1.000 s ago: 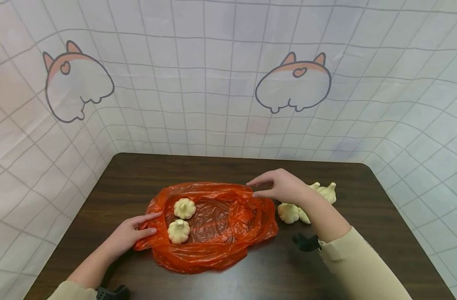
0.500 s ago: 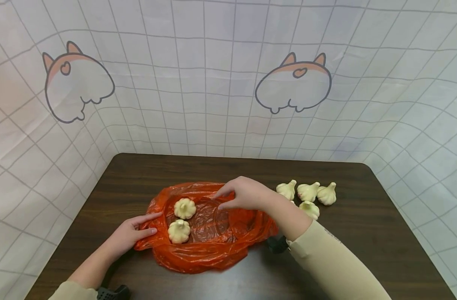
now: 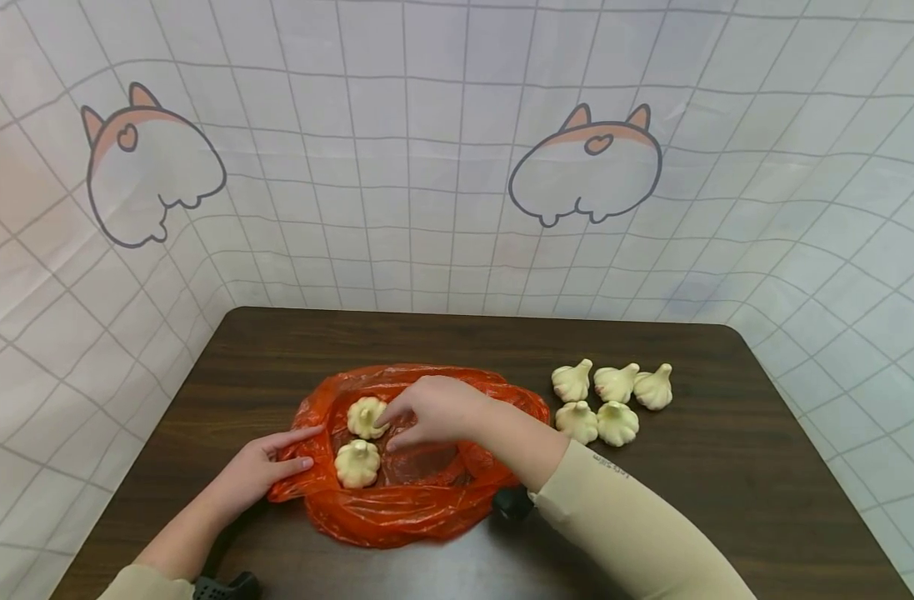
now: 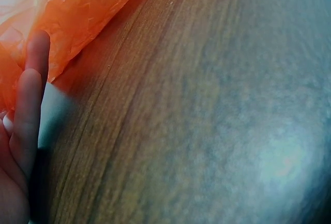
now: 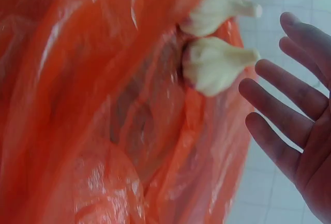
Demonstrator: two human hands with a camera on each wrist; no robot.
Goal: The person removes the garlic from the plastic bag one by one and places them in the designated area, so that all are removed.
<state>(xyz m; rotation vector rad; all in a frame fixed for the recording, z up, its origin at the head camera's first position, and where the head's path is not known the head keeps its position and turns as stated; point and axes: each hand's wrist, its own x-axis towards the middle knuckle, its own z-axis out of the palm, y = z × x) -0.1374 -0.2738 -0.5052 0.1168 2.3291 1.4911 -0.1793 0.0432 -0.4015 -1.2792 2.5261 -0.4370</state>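
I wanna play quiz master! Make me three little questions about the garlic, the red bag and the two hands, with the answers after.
1. How many garlic bulbs can you see inside the red bag?
2. True or false: the right hand is holding a garlic bulb.
3. What does the left hand touch?
a) a garlic bulb on the table
b) the red bag
c) the wall

Key:
1. Two.
2. False; the right wrist view shows its fingers spread, with nothing in them.
3. b; it is at the side of the red bag.
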